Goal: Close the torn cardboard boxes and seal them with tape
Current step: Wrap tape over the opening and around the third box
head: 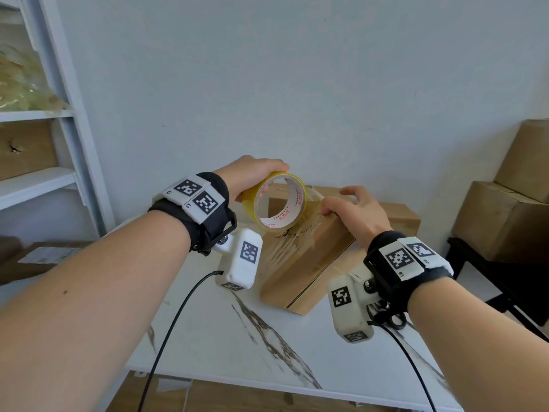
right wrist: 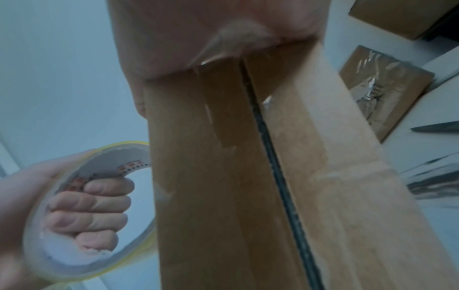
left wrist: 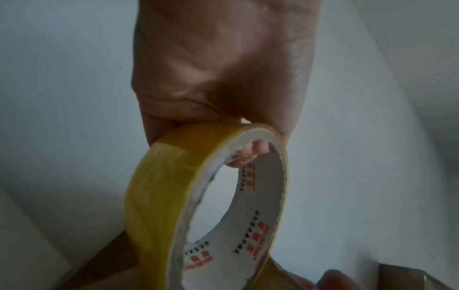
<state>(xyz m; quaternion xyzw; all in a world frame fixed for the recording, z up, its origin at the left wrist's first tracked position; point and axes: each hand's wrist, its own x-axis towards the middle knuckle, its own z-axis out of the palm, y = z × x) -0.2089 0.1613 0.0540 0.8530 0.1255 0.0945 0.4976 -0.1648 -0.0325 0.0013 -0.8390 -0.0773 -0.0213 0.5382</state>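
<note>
My left hand [head: 255,173] grips a yellow tape roll [head: 297,203], fingers curled through its core, just above the far left end of a cardboard box [head: 309,263] on the table. A clear strip of tape runs from the roll to the box's far edge, where my right hand [head: 353,212] presses it down with the thumb, the other fingers spread over the box top. In the left wrist view the roll [left wrist: 154,186] hangs below my left hand [left wrist: 218,68]. In the right wrist view the box [right wrist: 211,196] shows a dark open seam [right wrist: 273,166], with the roll [right wrist: 109,157] at its left.
The box lies on a white marble-look table [head: 237,337]. A second box [head: 401,215] sits behind it against the wall. Stacked cartons [head: 499,215] stand on a black stand at the right, a white shelf unit [head: 35,114] at the left.
</note>
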